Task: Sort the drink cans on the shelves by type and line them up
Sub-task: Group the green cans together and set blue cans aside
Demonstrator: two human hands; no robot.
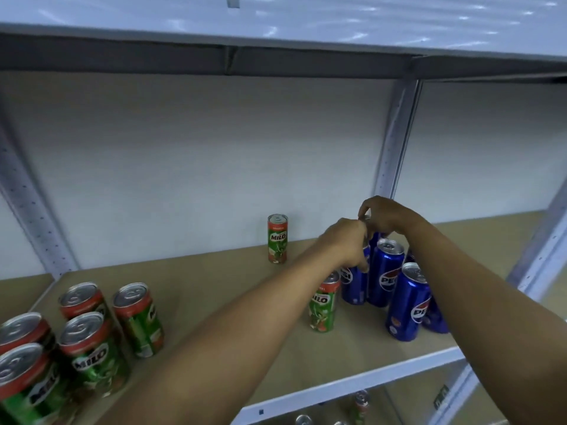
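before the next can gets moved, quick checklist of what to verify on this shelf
1. Left hand grips a Pepsi can: ok.
2. Right hand has a firm hold on the rear can: cannot tell, can mostly hidden.
3. Pepsi cans grouped at right: ok.
4. Stray Milo can beside the Pepsi cans: not ok.
5. Lone Milo can at the back, apart from the Milo group: not ok.
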